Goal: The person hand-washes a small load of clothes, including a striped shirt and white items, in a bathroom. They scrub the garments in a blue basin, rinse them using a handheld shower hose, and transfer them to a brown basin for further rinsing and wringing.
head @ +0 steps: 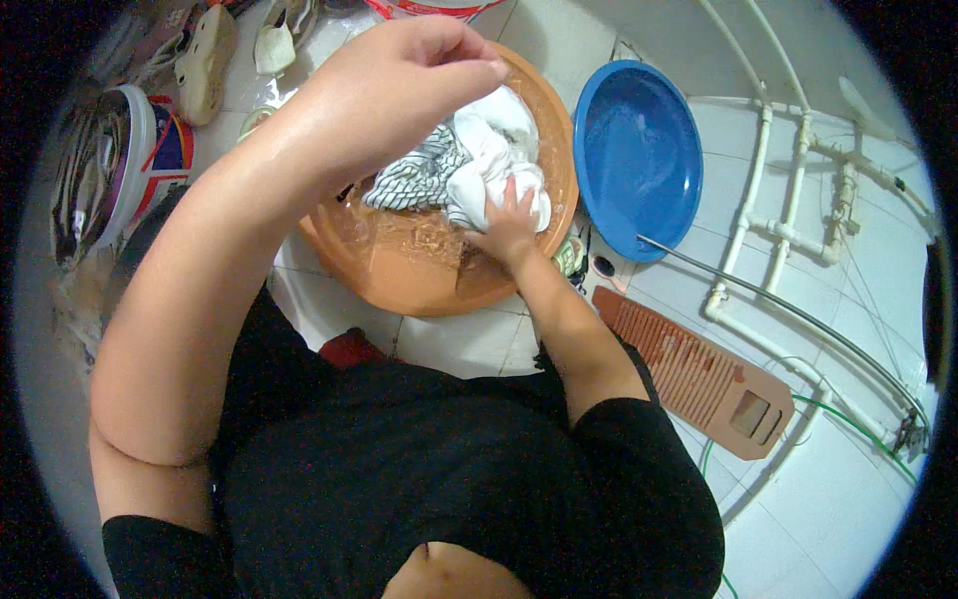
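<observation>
My right hand (510, 221) lies with spread fingers on white cloth (490, 146) in a large orange plastic basin (419, 288) that holds water. Beside the white cloth, and partly against it, is a striped black-and-white cloth (415, 176). Raised above the basin, nearer the camera, my left hand (441, 67) is bent at the wrist with its fingers curled. Its thumb and fingertips come close together, and whether anything is between them cannot be told. The left forearm hides part of the basin's left side.
A blue basin (636, 157) leans near the wall pipes (756, 172), right of the orange one. A brown washboard (688, 367) and a brush (605, 266) lie on the right. At left are a white bucket (138, 157) and a pale clog (206, 67). A hose (771, 288) crosses the right side.
</observation>
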`<state>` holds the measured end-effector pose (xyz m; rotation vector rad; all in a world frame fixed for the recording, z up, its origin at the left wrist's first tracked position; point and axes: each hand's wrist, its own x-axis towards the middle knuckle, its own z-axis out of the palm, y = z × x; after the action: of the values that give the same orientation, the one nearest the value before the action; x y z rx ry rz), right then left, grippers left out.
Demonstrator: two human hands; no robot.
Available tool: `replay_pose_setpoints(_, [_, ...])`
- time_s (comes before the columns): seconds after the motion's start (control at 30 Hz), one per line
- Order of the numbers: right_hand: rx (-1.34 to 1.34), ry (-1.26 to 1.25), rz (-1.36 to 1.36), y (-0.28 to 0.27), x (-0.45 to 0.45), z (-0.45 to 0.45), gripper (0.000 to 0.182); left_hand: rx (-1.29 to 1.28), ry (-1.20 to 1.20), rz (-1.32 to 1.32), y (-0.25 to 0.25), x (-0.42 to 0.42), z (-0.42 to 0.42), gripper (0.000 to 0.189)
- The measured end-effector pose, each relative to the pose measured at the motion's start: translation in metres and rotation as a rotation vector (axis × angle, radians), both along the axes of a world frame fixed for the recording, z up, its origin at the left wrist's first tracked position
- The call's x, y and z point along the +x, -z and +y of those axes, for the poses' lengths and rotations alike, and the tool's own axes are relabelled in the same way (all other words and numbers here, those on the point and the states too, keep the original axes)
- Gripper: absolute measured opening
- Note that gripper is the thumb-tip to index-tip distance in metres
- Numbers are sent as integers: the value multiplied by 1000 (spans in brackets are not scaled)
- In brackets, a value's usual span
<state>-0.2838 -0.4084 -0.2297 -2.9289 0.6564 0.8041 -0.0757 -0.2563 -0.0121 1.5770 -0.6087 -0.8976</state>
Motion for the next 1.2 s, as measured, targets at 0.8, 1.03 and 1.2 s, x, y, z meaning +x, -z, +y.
replay_pose_setpoints(0.8, [21,668,-504,124,-4,-37,56,68,123,47,-6,5,-17,21])
replay_pose_setpoints(1.03, [559,757,-520,111,-54,-38,54,0,80,-169,-16,-4,-19,26])
replay_pose_setpoints(1.2, [1203,971,-907,-148,12,-36,27,-43,17,-293,-9,6,-11,34])
